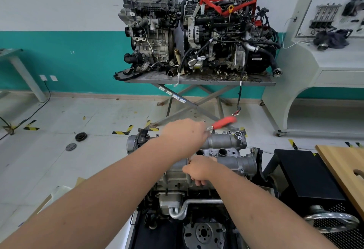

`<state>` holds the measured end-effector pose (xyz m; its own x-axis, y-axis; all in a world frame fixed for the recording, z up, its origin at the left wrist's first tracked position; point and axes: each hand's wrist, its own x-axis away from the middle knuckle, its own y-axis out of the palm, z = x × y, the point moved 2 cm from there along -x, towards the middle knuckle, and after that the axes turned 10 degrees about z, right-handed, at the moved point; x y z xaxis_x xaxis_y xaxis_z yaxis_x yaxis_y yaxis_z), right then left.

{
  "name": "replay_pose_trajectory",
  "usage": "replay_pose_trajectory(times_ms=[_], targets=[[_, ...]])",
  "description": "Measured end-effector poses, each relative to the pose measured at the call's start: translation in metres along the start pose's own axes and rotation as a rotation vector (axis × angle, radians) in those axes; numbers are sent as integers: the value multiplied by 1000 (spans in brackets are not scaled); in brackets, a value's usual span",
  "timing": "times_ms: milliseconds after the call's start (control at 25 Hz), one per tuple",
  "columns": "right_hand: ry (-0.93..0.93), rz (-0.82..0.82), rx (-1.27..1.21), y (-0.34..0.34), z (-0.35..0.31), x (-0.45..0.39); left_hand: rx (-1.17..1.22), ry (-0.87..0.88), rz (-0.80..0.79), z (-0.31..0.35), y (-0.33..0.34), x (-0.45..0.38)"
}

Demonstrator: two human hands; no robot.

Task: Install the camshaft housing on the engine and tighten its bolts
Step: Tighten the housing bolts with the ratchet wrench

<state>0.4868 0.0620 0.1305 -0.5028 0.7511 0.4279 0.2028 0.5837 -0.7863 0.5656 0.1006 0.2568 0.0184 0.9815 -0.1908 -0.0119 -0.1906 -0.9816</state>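
Note:
The grey aluminium camshaft housing (226, 150) sits on top of the engine (177, 195) in front of me. My left hand (184, 132) reaches over its far edge and grips the head end of a ratchet wrench (222, 123) with a red handle; the handle sticks out to the right and is blurred. The wrench head sits on a bolt at the housing's back edge, mostly hidden by my fingers. My right hand (201, 170) rests on the near side of the housing, fingers curled over its front edge.
A wooden board (342, 170) and a black stand (307, 177) lie to the right. Two other engines (197, 32) stand on a scissor table (197, 80) ahead. A white training bench (325, 55) is at the right. Pulley discs (80, 136) lie on the floor.

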Motion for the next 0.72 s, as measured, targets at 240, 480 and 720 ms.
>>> replay_pose_trajectory(times_ms=[240, 480, 720], targets=[[-12, 1, -30, -1, 0, -3, 25, 207, 606, -10, 23, 26], [82, 98, -317, 4, 0, -4, 487, -52, 667, -9, 49, 38], [33, -51, -114, 2, -2, -2, 1383, -506, 498, 2, 64, 35]])
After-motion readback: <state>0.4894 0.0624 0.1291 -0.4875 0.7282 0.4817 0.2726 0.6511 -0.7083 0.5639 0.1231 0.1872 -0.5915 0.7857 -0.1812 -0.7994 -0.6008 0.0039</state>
